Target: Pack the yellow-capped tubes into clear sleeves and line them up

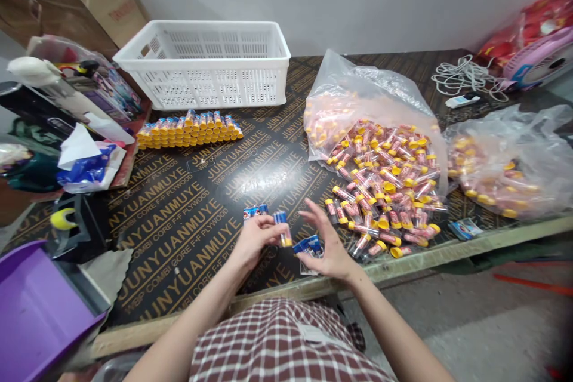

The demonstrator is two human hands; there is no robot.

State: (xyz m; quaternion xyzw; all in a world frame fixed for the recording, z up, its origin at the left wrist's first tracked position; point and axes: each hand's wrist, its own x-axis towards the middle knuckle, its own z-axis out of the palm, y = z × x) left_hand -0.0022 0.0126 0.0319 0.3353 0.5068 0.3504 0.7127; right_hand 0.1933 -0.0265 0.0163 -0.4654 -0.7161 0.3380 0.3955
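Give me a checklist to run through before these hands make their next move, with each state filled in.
1. Tube secure in the left hand: ok, held between thumb and fingers.
2. Label inside that tube sitting straight: cannot tell, too small and blurred.
3. Right hand free of any tube: ok, its fingers are spread.
4. Right hand clear of the blue cards: cannot tell, its thumb overlaps them in this view.
5. Stacked tubes in order: ok, piled in rows with yellow ends outward.
6. Loose tubes contained: not ok, many lie outside the plastic bag.
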